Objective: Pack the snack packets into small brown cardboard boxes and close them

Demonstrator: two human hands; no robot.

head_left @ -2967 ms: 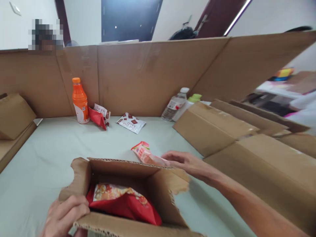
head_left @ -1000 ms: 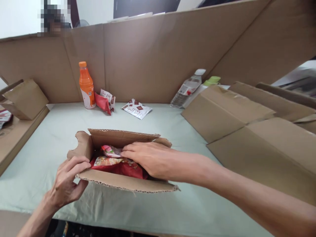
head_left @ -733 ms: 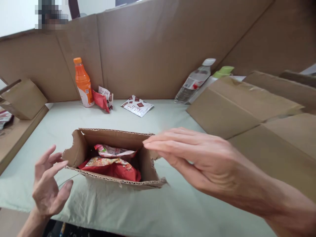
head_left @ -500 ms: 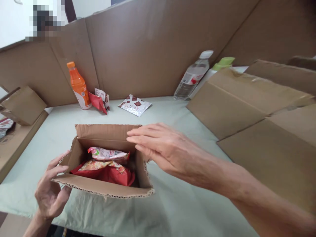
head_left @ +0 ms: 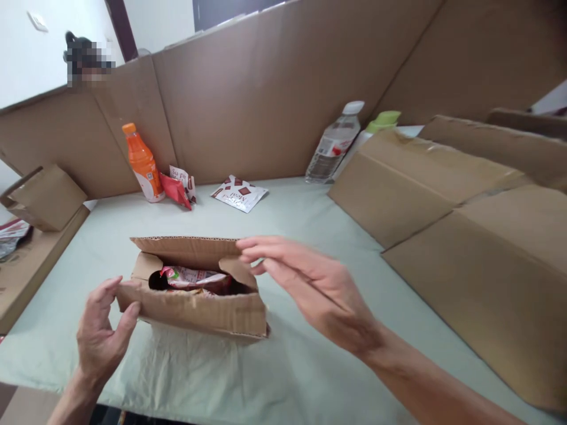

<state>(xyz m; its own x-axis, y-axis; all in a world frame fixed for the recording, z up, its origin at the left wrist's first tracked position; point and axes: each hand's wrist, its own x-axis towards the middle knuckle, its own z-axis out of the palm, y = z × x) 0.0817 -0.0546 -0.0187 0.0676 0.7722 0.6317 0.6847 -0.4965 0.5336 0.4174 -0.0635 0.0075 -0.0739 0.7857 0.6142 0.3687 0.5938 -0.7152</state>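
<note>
Two flaps now tuck inward, partly closing the box; left hand at nine o'clock, right hand at two, both loosely spread.

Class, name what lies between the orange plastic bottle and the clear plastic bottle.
The head view shows a red packet, a white printed sachet behind it and a flat white sachet with brownish-red squares.

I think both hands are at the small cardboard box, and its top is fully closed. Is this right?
The small cardboard box is open on top, not closed: the head view shows a packet inside. The left hand and right hand are at it.
</note>
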